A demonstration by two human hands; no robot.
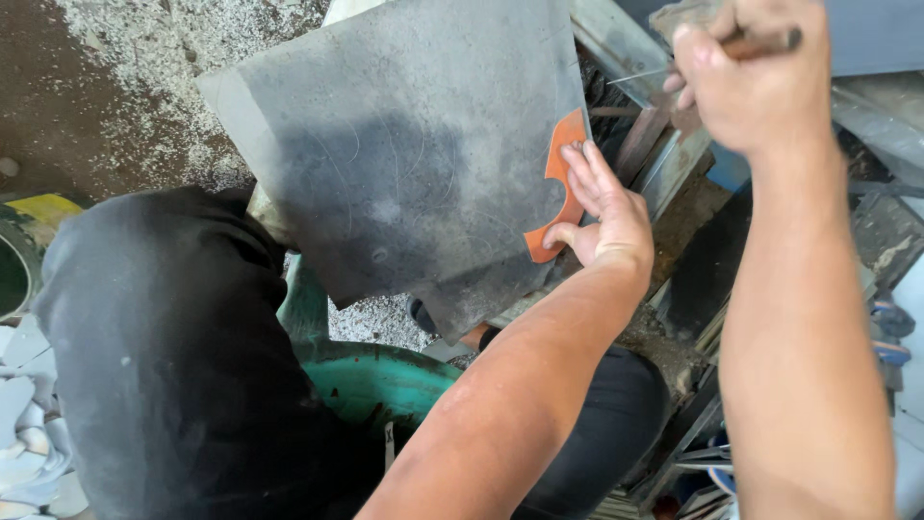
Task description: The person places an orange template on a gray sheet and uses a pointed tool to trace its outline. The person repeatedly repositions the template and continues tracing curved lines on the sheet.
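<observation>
Orange template (561, 183) lies flat at the right edge of the grey sheet (404, 154) on your knee, pinned by your left hand (606, 217) so it cannot slip; your right hand (751, 82), raised clear, pinches a thin scriber (765, 43).

We see rough ground (144, 87) strewn with pale grit and chips, well left of the fingers — daylight falls flat across it. Below the fingers sits a green plastic stool (371, 380), scuffed and dusty. To the right of them, stacked grey slabs and metal strips (866, 116) crowd together — and at far left lie pale broken shards (24, 424).
</observation>
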